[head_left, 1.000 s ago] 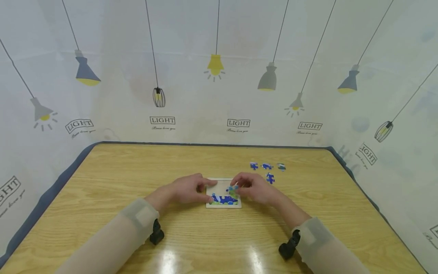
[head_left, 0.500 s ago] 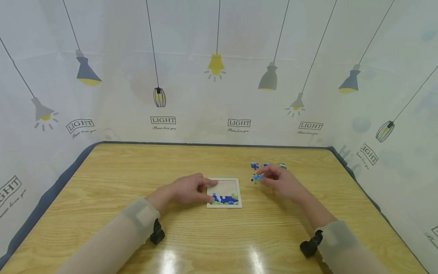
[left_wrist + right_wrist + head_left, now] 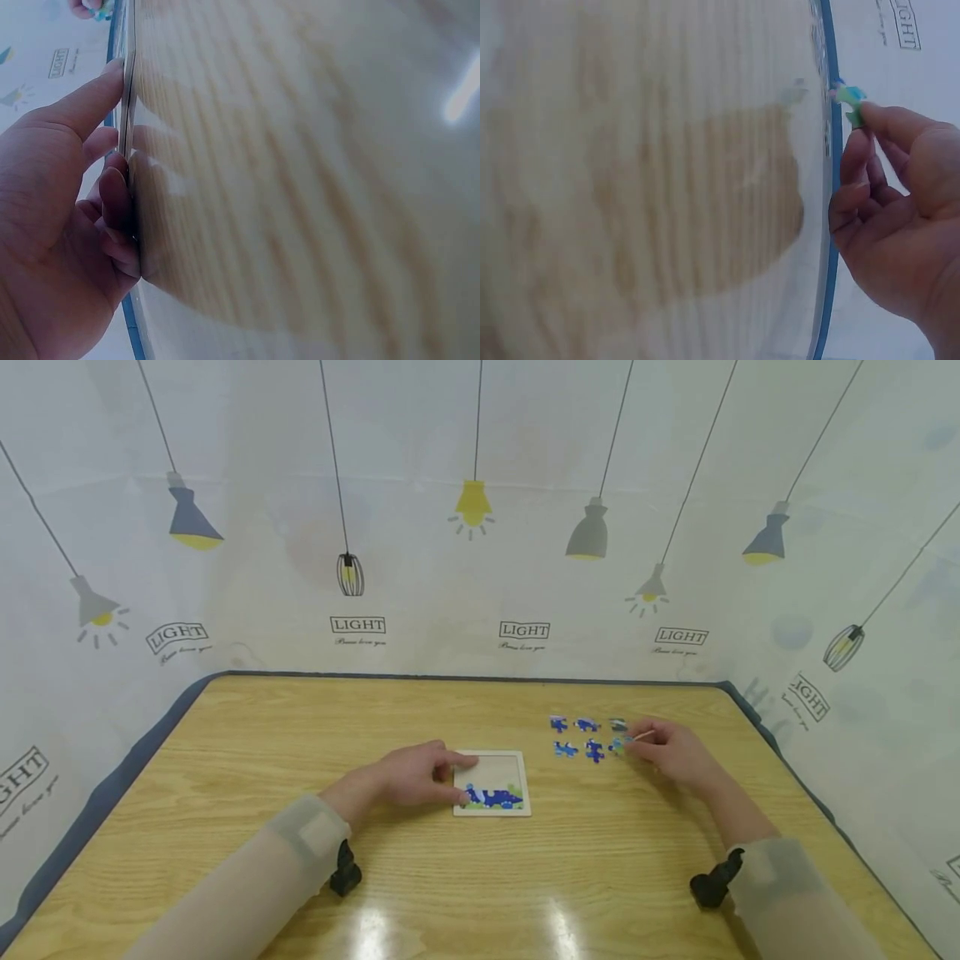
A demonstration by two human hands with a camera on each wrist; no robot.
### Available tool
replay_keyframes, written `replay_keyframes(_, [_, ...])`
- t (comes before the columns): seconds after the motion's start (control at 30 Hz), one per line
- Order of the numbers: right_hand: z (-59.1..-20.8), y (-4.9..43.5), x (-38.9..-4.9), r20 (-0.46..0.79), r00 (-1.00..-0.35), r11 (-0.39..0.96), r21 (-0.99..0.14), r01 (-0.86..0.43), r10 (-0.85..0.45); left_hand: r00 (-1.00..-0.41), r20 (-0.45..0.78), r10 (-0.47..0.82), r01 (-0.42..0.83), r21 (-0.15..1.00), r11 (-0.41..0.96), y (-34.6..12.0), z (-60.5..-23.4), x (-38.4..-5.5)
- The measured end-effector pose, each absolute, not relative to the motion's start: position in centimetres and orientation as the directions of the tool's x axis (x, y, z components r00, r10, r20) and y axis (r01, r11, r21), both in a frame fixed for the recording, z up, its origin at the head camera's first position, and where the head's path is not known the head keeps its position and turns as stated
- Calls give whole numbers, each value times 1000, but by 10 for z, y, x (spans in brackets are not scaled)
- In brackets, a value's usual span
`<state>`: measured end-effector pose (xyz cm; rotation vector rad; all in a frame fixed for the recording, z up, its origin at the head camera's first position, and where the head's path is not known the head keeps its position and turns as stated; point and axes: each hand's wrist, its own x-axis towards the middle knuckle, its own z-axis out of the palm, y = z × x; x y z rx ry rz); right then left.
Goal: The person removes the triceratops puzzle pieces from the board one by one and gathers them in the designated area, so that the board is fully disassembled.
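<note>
My left hand [image 3: 420,774] grips the left edge of a small white-framed puzzle board [image 3: 489,766], its thumb and index finger lying over the rim. Along the board's lower part run dark blue and green pieces; the upper part shows bare. In the left wrist view the thumb lies on the board's edge, other fingers curled beside it. Over to the right, my right hand [image 3: 671,758] pinches a green and light blue jigsaw piece [image 3: 850,97] between thumb and fingers. That piece is at the right end of the lower row of loose pieces.
Several loose blue jigsaw pieces [image 3: 587,725] lie in two rows right of the board, including a light blue one [image 3: 565,749]. The wooden table [image 3: 337,710] ends at a dark edge below a lamp-printed backdrop [image 3: 420,527].
My right hand has moved from over the board rightward to the loose pieces. A light blue piece now lies in the lower row. The left hand stays in place.
</note>
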<state>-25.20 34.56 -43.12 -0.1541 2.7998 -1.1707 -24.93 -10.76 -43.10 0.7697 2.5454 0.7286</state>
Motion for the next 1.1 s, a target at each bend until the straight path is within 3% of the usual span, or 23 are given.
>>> replay_keyframes(0.17, [-432,351,-254,-107,-990,753,-658,5,-87,-775,-203,598,402,572,715,-107,-433,-250])
replay_keyframes(0.4, [-438,350,-257,-95,-991,795,-607,-19,-96,-777,-201,596,405,566,718,-107,-434,-250])
replay_keyframes(1.1, [-448,348,-259,-107,-992,796,-605,14,-63,-778,-198,596,404,569,716,-107,-434,-250])
